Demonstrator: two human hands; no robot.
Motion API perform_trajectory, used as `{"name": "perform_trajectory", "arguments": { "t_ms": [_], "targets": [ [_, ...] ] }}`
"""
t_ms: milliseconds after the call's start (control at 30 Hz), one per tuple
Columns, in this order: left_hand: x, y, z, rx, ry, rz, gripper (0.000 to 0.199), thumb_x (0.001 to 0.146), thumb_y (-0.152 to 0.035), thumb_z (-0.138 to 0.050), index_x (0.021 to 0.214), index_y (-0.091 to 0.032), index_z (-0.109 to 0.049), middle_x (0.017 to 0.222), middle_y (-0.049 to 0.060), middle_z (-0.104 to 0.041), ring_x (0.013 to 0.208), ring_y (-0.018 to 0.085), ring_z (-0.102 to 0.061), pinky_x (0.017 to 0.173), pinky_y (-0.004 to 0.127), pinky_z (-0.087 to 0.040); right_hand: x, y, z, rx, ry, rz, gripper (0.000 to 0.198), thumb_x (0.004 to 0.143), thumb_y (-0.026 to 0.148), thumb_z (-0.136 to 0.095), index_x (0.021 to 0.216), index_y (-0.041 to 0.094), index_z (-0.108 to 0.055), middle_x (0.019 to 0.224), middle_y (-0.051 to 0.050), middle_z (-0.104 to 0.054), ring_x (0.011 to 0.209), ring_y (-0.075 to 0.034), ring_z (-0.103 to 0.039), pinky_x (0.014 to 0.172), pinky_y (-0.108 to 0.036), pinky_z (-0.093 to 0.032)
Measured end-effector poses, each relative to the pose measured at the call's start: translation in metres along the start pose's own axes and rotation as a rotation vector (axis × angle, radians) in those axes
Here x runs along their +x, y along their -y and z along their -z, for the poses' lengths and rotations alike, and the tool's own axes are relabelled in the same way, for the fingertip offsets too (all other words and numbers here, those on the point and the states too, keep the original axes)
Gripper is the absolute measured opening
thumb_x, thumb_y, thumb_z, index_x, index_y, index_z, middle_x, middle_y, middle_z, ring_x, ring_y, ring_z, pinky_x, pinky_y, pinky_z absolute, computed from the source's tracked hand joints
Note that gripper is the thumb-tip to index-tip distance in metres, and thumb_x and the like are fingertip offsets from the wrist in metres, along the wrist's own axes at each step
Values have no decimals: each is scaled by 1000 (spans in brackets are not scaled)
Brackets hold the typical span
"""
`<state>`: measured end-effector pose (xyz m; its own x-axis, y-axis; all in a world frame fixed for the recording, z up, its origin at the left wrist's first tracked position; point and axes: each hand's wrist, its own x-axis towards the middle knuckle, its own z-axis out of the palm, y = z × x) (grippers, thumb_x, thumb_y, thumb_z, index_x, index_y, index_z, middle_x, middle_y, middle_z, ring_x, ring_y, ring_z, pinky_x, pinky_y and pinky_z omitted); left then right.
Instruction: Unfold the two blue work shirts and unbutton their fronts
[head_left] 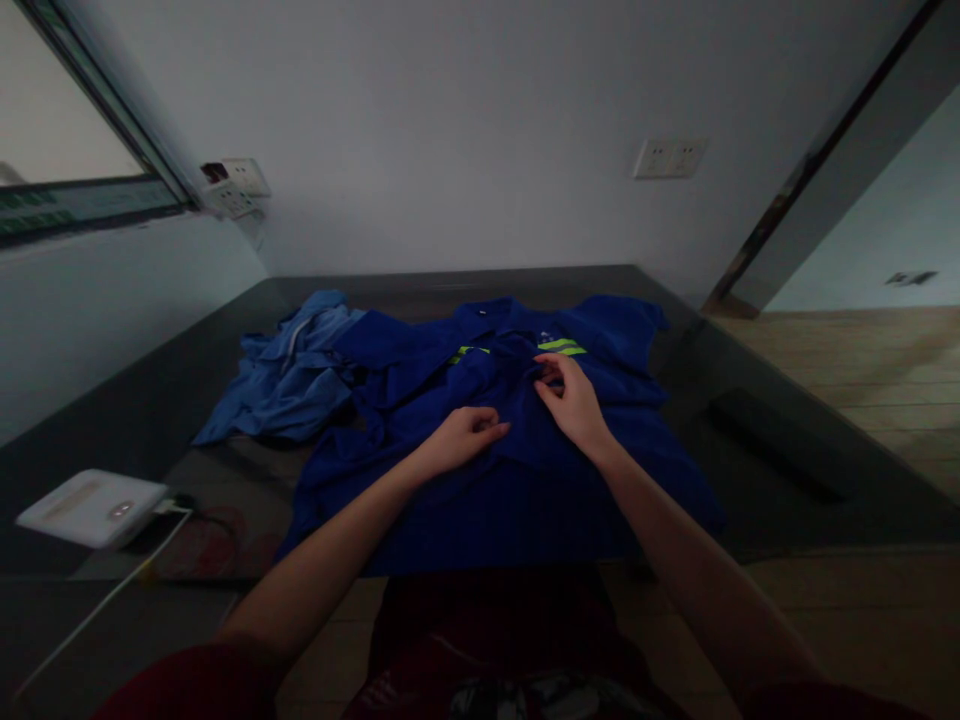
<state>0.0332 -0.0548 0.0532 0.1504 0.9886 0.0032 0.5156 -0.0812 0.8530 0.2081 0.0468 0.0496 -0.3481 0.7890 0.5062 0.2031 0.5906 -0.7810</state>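
Observation:
A dark blue work shirt (525, 510) with yellow-green reflective strips on the chest lies spread, front up, its collar toward the wall. My right hand (574, 400) is at the shirt's front just below the right-hand strip, thumb and fingers closed on a fold of its cloth. To the left and nearer to me, my left hand (466, 438) rests over the middle of the shirt. Its fingers are curled in and its thumb points right; what they hold, if anything, is hidden. Left of the shirt lies a crumpled light blue garment (289, 385), touching its sleeve.
The dark table (600, 283) stands against a white wall. A white box-shaped device (94, 508) with a plugged-in cable is at the left front. A long black object (772, 440) lies at the right. Wall sockets (670, 158) are above the table.

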Motion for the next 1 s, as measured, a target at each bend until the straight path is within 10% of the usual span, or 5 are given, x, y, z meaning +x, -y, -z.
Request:
{"name": "perform_trajectory", "arguments": {
  "t_ms": [267, 1000],
  "targets": [
    [7, 8, 4, -68, -304, -23, 31, 85, -43, -48, 69, -17, -46, 57, -5, -36, 54, 9, -33, 51, 21, -25, -14, 27, -7, 365, 316, -74, 19, 84, 33, -55, 95, 22, -44, 64, 5, -55, 52, -10, -51, 49, -22, -43],
    [5, 9, -2, -129, -79, 4, 30, 89, -43, -41, 72, -18, -45, 57, -5, -45, 49, 9, -41, 49, 21, -32, -19, 11, -24, 395, 469, -200, 25, 72, 28, -69, 85, 21, -48, 70, 4, -55, 60, -10, -55, 52, -22, -49]
  ]
}}
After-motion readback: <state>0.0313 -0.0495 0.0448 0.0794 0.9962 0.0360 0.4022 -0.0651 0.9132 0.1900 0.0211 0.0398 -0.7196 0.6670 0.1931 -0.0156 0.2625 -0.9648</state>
